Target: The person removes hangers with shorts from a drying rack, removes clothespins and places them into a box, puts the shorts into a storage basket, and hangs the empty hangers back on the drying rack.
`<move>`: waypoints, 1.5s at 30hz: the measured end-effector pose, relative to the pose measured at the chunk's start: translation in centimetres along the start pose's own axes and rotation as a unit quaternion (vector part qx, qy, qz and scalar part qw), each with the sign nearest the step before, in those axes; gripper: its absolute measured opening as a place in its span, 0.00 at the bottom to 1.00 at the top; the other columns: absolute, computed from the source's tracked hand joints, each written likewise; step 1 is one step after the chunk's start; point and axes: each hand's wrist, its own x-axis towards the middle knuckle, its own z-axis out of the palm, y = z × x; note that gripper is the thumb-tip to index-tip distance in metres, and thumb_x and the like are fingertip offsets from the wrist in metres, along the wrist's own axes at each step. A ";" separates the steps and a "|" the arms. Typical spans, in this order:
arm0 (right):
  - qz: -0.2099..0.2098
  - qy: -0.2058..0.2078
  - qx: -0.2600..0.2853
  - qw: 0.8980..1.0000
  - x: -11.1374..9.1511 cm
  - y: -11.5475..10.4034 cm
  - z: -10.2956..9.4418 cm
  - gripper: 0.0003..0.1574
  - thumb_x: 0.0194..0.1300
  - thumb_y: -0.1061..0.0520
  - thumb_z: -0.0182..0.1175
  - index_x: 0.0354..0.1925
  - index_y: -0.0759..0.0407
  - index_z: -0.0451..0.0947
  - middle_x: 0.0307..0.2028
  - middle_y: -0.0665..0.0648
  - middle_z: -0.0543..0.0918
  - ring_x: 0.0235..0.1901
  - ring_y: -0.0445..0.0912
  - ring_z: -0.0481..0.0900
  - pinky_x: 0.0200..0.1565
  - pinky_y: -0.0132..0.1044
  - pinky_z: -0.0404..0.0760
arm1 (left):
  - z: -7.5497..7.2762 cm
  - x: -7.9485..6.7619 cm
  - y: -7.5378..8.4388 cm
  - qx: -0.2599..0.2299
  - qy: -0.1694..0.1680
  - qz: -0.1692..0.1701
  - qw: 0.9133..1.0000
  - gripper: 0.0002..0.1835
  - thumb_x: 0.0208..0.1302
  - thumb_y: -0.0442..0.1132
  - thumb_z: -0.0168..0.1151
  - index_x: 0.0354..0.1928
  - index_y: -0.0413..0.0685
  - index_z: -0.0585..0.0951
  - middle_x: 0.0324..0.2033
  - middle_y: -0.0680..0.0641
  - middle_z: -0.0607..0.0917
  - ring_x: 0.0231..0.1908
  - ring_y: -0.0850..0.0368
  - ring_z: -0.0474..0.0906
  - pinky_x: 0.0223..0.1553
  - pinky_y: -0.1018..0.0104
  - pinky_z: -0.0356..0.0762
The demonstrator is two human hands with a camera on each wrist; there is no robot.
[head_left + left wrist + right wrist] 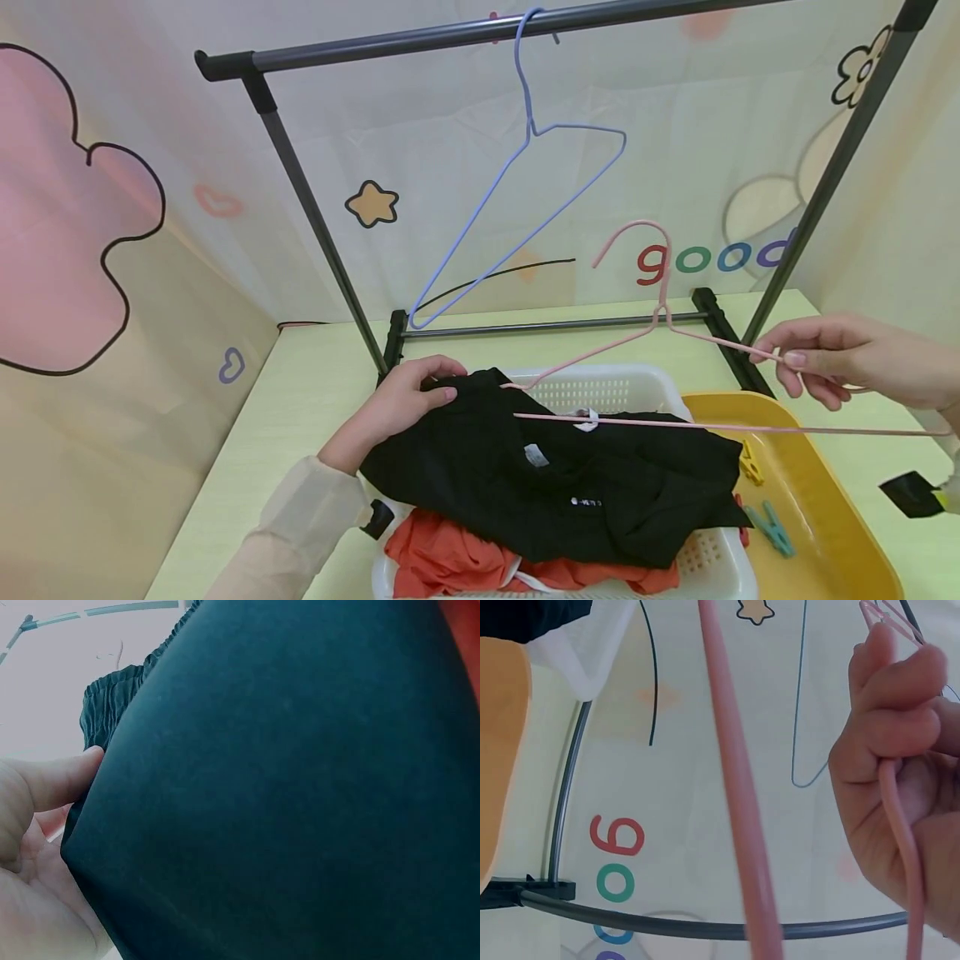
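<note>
Black shorts (487,467) with a gathered waistband (112,697) and a white tag lie over a white basket (652,383). My left hand (408,404) pinches their left upper edge between thumb and fingers; in the left wrist view, the left hand (45,840) is beside the dark cloth. On the other side my right hand (847,358) grips the right arm of a pink hanger (663,283). The hanger's left end disappears into the waist opening, while its lower bar crosses in front of the shorts. In the right wrist view, curled right-hand fingers (892,727) hold the pink wire.
A blue hanger (480,212) hangs from the dark rack's top bar (390,40). Orange-red cloth (450,554) lies in the basket beneath the shorts. To the right, a yellow tray (832,533) holds clothespins, including a teal clothespin (772,529).
</note>
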 end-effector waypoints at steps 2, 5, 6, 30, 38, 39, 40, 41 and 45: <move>0.014 0.009 -0.008 1.000 -0.3 0.0 -0.2 0.21 0.68 0.68 0.36 0.49 0.50 0.69 0.26 0.53 0.74 0.15 0.48 0.68 0.15 0.37 0.63 | -0.1 0.0 0.0 -0.002 0.000 -0.002 1.000 0.15 0.59 0.35 0.55 0.49 0.47 0.75 0.45 0.47 0.79 0.44 0.53 0.72 0.50 0.56 0.69; 0.016 0.010 -0.002 1.000 -0.6 0.0 -0.7 0.22 0.68 0.68 0.36 0.49 0.49 0.69 0.26 0.54 0.74 0.16 0.48 0.68 0.15 0.37 0.63 | -0.1 -0.1 -0.1 -0.004 0.002 -0.005 1.000 0.15 0.59 0.34 0.55 0.49 0.47 0.75 0.45 0.47 0.79 0.44 0.52 0.72 0.50 0.56 0.69; 0.017 0.010 0.000 1.000 -0.8 0.1 -0.8 0.22 0.68 0.68 0.35 0.49 0.48 0.69 0.26 0.54 0.74 0.16 0.48 0.68 0.15 0.37 0.64 | -0.1 -0.2 -0.1 -0.006 0.002 -0.006 1.000 0.15 0.59 0.34 0.55 0.49 0.46 0.75 0.45 0.47 0.79 0.44 0.52 0.72 0.50 0.56 0.69; 0.128 0.234 -0.028 0.963 -1.6 -0.1 -1.9 0.20 0.67 0.64 0.41 0.40 0.38 0.71 0.21 0.53 0.74 0.15 0.47 0.67 0.15 0.33 0.64 | -0.5 -1.0 -2.0 -0.026 -0.011 -0.014 1.000 0.17 0.59 0.33 0.54 0.52 0.46 0.73 0.48 0.45 0.77 0.50 0.49 0.71 0.53 0.53 0.67; 0.134 0.270 0.001 0.953 -1.2 -0.1 -2.5 0.18 0.67 0.61 0.42 0.39 0.36 0.70 0.21 0.51 0.74 0.17 0.48 0.68 0.19 0.30 0.71 | -0.5 -1.4 -2.7 -0.028 -0.008 -0.008 1.000 0.17 0.59 0.33 0.54 0.52 0.44 0.73 0.49 0.44 0.77 0.49 0.49 0.72 0.53 0.53 0.67; 0.133 0.276 0.002 0.952 -1.2 -0.1 -2.5 0.17 0.67 0.60 0.43 0.38 0.35 0.70 0.21 0.50 0.74 0.17 0.48 0.68 0.19 0.30 0.71 | -0.5 -1.5 -2.8 -0.029 -0.008 -0.008 1.000 0.17 0.59 0.33 0.54 0.52 0.44 0.73 0.49 0.44 0.77 0.48 0.49 0.72 0.52 0.54 0.67; 0.129 0.282 0.005 0.951 -1.2 -0.1 -2.6 0.17 0.67 0.60 0.43 0.38 0.35 0.70 0.21 0.50 0.74 0.17 0.48 0.68 0.20 0.30 0.71 | -0.5 -1.5 -2.9 -0.030 -0.008 -0.009 0.999 0.17 0.60 0.33 0.54 0.52 0.44 0.73 0.49 0.44 0.77 0.48 0.49 0.72 0.52 0.55 0.68; 0.126 0.287 0.004 0.950 -1.2 -0.1 -2.7 0.16 0.67 0.59 0.43 0.38 0.35 0.70 0.21 0.50 0.74 0.17 0.48 0.68 0.20 0.30 0.72 | -0.5 -1.6 -3.0 -0.031 -0.008 -0.010 0.999 0.17 0.60 0.33 0.54 0.52 0.44 0.73 0.49 0.44 0.77 0.47 0.49 0.72 0.51 0.55 0.68; 0.119 0.308 0.015 0.944 -1.1 -0.1 -3.0 0.15 0.66 0.57 0.44 0.39 0.35 0.71 0.21 0.49 0.76 0.17 0.46 0.68 0.20 0.29 0.72 | -0.5 -1.9 -3.3 -0.039 -0.005 -0.015 0.999 0.17 0.60 0.33 0.54 0.52 0.44 0.73 0.50 0.43 0.76 0.46 0.50 0.72 0.50 0.58 0.69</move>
